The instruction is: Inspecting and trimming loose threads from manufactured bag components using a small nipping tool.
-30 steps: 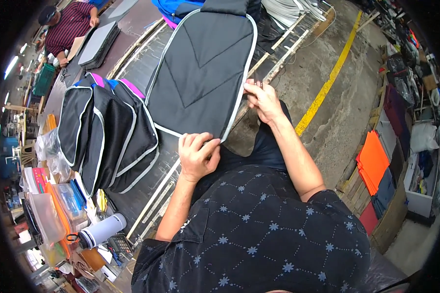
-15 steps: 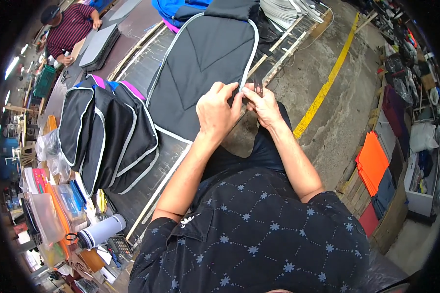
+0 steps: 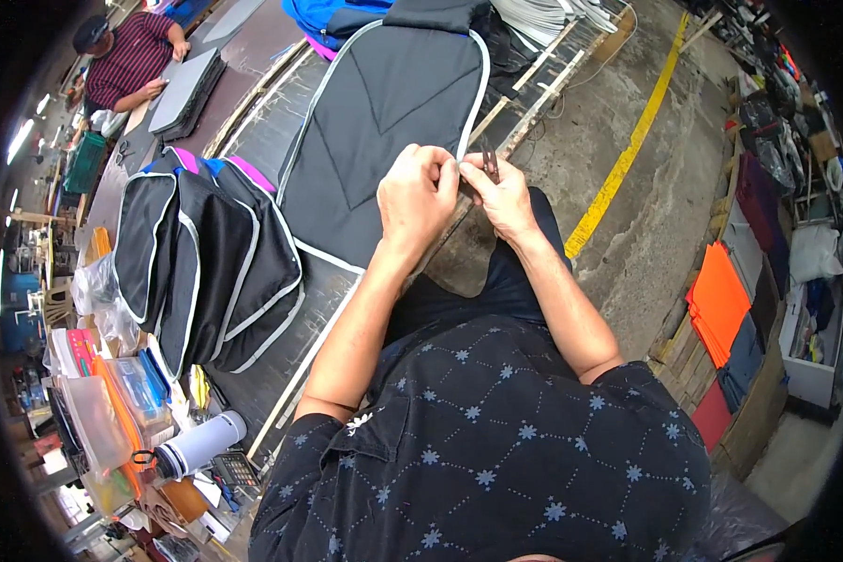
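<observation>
At mid-frame my left hand (image 3: 414,201), the nearer, pinches the right edge of the white-bound black quilted fabric panel (image 3: 384,122), which stretches lengthwise toward upper centre, while my right hand (image 3: 506,201) clasps slim dark snips (image 3: 491,167).

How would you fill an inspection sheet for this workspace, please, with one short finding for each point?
Surface: dark worktable, visibly scuffed.
Work things: black quilted panel with pale edging; small dark tool.
Clutter: black fabric pieces piled at left; pale bottle and calculator nearby.
Hands: left hand pinches the panel's right edge; right hand meets it there, holding the tool.
Cables: thin pale cord near the table's far end; kind unclear.
Surroundings: yellow floor line and orange sheets at right; co-worker at upper left.
</observation>
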`<action>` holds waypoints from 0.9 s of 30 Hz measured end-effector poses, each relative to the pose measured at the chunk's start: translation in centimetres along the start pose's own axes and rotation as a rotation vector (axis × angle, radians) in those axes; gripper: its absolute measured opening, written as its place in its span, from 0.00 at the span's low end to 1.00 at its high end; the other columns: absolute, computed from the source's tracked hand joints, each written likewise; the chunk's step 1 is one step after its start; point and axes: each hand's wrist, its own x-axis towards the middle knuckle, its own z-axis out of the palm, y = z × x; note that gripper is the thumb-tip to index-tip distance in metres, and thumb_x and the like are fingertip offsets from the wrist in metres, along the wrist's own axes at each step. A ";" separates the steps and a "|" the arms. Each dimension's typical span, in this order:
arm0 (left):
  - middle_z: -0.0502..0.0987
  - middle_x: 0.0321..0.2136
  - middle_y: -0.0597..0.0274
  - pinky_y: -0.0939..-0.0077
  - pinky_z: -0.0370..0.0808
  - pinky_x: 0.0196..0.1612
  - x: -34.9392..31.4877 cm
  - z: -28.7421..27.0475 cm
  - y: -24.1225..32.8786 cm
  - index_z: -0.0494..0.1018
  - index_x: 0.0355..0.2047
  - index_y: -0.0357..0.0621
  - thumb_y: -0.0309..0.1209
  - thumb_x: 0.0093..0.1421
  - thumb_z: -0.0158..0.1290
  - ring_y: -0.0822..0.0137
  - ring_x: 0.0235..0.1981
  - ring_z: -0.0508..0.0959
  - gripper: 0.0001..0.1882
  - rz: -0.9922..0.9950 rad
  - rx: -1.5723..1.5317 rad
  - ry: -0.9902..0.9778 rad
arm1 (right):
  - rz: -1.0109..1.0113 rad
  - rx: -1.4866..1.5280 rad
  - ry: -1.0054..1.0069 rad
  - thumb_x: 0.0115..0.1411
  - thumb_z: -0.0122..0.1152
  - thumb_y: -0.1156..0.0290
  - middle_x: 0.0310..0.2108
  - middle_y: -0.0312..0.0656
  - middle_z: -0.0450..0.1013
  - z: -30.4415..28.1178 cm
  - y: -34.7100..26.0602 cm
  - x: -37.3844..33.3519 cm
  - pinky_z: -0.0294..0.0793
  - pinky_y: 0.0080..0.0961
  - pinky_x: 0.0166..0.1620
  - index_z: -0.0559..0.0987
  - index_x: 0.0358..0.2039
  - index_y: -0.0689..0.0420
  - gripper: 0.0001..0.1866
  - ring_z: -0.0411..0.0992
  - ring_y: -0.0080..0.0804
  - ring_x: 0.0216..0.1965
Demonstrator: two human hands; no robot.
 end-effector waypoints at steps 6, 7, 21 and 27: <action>0.80 0.28 0.76 0.87 0.68 0.30 0.9 -0.4 -1.7 0.84 0.41 0.39 0.33 0.70 0.63 0.85 0.25 0.71 0.09 -0.548 -0.749 -0.282 | -0.176 -0.213 -0.027 0.71 0.68 0.66 0.34 0.31 0.80 -0.2 -1.3 -0.3 0.76 0.21 0.42 0.82 0.47 0.63 0.14 0.75 0.17 0.37; 0.80 0.29 0.75 0.87 0.69 0.30 0.9 -0.5 -1.7 0.84 0.41 0.39 0.33 0.70 0.63 0.84 0.25 0.72 0.09 -0.568 -0.778 -0.296 | -0.188 -0.275 0.016 0.71 0.69 0.66 0.39 0.35 0.81 -0.3 -1.7 -0.6 0.77 0.23 0.47 0.80 0.51 0.62 0.15 0.77 0.21 0.41; 0.82 0.29 0.73 0.86 0.71 0.29 -0.2 0.5 -1.5 0.84 0.39 0.38 0.34 0.69 0.64 0.83 0.23 0.74 0.10 -0.544 -0.714 -0.178 | -0.444 -1.048 0.040 0.60 0.72 0.68 0.35 0.45 0.84 1.3 -8.8 -3.6 0.82 0.37 0.39 0.83 0.46 0.55 0.14 0.85 0.43 0.35; 0.79 0.26 0.77 0.86 0.70 0.29 -0.7 1.1 -1.2 0.83 0.37 0.38 0.32 0.70 0.63 0.86 0.24 0.71 0.09 -0.460 -0.576 -0.144 | -0.452 -1.090 0.109 0.61 0.71 0.68 0.35 0.46 0.84 1.8 -7.9 -3.4 0.82 0.40 0.39 0.82 0.45 0.54 0.13 0.84 0.47 0.36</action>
